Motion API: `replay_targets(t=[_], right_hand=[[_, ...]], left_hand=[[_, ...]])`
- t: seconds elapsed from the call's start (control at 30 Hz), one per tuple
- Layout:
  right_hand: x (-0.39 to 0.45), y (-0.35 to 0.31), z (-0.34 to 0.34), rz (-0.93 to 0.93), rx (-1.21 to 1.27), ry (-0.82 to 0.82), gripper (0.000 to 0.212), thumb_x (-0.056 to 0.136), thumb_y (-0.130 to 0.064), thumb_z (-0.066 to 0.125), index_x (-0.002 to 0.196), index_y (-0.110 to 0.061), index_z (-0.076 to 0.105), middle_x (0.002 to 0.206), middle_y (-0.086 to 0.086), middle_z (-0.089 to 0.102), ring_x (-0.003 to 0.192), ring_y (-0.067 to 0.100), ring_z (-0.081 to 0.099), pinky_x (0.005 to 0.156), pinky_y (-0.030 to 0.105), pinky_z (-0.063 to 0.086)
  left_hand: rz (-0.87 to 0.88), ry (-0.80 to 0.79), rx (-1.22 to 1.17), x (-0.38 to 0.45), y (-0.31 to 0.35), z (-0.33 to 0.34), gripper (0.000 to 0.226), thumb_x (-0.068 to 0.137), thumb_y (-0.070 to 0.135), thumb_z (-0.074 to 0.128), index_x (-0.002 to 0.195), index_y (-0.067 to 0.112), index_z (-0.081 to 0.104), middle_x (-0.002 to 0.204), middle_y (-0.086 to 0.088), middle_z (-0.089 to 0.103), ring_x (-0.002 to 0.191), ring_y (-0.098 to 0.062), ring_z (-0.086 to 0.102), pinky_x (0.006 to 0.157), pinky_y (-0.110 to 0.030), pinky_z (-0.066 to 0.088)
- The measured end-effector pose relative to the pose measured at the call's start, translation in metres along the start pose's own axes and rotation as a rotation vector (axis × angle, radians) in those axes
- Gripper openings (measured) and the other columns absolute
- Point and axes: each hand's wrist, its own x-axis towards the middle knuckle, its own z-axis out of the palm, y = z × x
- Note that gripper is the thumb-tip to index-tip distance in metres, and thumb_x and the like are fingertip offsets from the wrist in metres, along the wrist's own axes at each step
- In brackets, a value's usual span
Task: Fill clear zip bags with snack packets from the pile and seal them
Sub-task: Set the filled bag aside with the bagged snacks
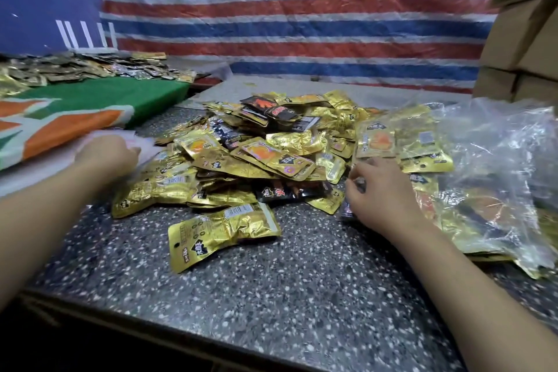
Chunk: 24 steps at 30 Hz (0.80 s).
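Right hand (382,190): fingers curled at the right flank of the pile, pinching what looks like a small dark packet (357,183), though blur hides whether the grip is firm. Just left of those fingertips, touching or nearly so, a black snack packet (290,192) lying flat with its long axis across the view; beside it a small gold packet (327,202). Just right of the wrist, filled clear zip bags (483,190) heaped together, crinkled, mouths not readable.

Left hand (105,154): fingers bent down on a whitish clear sheet, probably an empty zip bag (142,146), at the pile's left edge; too blurred to tell pinch from press. Beyond the knuckles, a green and orange cloth (75,112) with more packets behind it.

Between the hands, the pile of snack packets (271,145), mostly gold, overlapping at all angles. Apart from it on the near side, one large gold packet (223,229), long axis running left-low to right-high, roughly midway between both hands, perhaps slightly nearer the right.

Likely step: gathering packets toward a bag. Open speckled stone counter (302,296) toward the near edge, ample for sweeping; far side closed by a striped tarp (302,24), right side crowded by cardboard boxes (519,54).
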Motion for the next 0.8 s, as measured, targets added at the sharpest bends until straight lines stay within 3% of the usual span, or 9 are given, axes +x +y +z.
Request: replay_targets(t=[0.07, 0.23, 0.47, 0.53, 0.7, 0.8], right_hand=[[0.001, 0.0, 0.001, -0.003, -0.016, 0.007, 0.024, 0.091, -0.03, 0.059, 0.098, -0.01, 0.069, 0.1, 0.009, 0.062, 0.096, 0.028, 0.052, 0.077, 0.036, 0.04], [0.002, 0.0, 0.001, 0.002, -0.012, -0.015, 0.023, 0.092, -0.032, 0.057, 0.098, -0.013, 0.07, 0.104, 0.006, 0.062, 0.101, 0.026, 0.051, 0.082, 0.037, 0.04], [0.0, -0.002, -0.001, 0.009, 0.006, -0.027, 0.023, 0.093, -0.033, 0.057, 0.097, -0.015, 0.071, 0.107, 0.004, 0.063, 0.103, 0.025, 0.051, 0.083, 0.036, 0.04], [0.001, -0.001, -0.001, 0.013, 0.0, -0.032, 0.024, 0.093, -0.033, 0.056, 0.097, -0.016, 0.071, 0.107, 0.004, 0.063, 0.103, 0.024, 0.051, 0.084, 0.037, 0.041], [0.003, -0.002, -0.001, 0.023, 0.012, -0.044, 0.024, 0.094, -0.031, 0.054, 0.098, -0.014, 0.07, 0.102, 0.004, 0.063, 0.102, 0.025, 0.053, 0.087, 0.039, 0.044], [0.002, -0.006, -0.004, 0.027, 0.234, 0.113, 0.02, 0.094, -0.02, 0.056, 0.086, -0.009, 0.07, 0.088, 0.003, 0.064, 0.084, 0.02, 0.056, 0.079, 0.038, 0.048]], left_hand=[[0.004, 0.017, 0.026, -0.004, 0.003, 0.003, 0.036, 0.102, 0.023, 0.046, 0.098, -0.004, 0.069, 0.091, -0.021, 0.063, 0.085, -0.032, 0.057, 0.068, -0.033, 0.043], [-0.023, 0.075, 0.015, -0.006, 0.014, -0.001, 0.025, 0.098, 0.007, 0.046, 0.09, -0.004, 0.067, 0.096, -0.024, 0.066, 0.089, -0.037, 0.062, 0.067, -0.035, 0.044], [-0.066, 0.194, -0.057, -0.004, 0.006, -0.001, 0.028, 0.092, 0.007, 0.054, 0.064, 0.004, 0.05, 0.067, -0.015, 0.052, 0.064, -0.03, 0.05, 0.056, -0.031, 0.038], [-0.058, 0.263, -0.14, -0.005, 0.011, -0.006, 0.024, 0.091, 0.007, 0.053, 0.069, 0.001, 0.047, 0.063, -0.015, 0.048, 0.058, -0.029, 0.046, 0.053, -0.032, 0.037], [0.16, 0.473, -0.509, -0.023, 0.076, -0.045, 0.013, 0.098, 0.012, 0.044, 0.098, 0.0, 0.048, 0.081, -0.018, 0.051, 0.071, -0.033, 0.048, 0.059, -0.041, 0.037], [0.378, 0.545, -0.742, -0.055, 0.137, -0.071, 0.014, 0.1, 0.009, 0.042, 0.106, 0.001, 0.051, 0.089, -0.019, 0.06, 0.075, -0.033, 0.056, 0.06, -0.048, 0.046]])
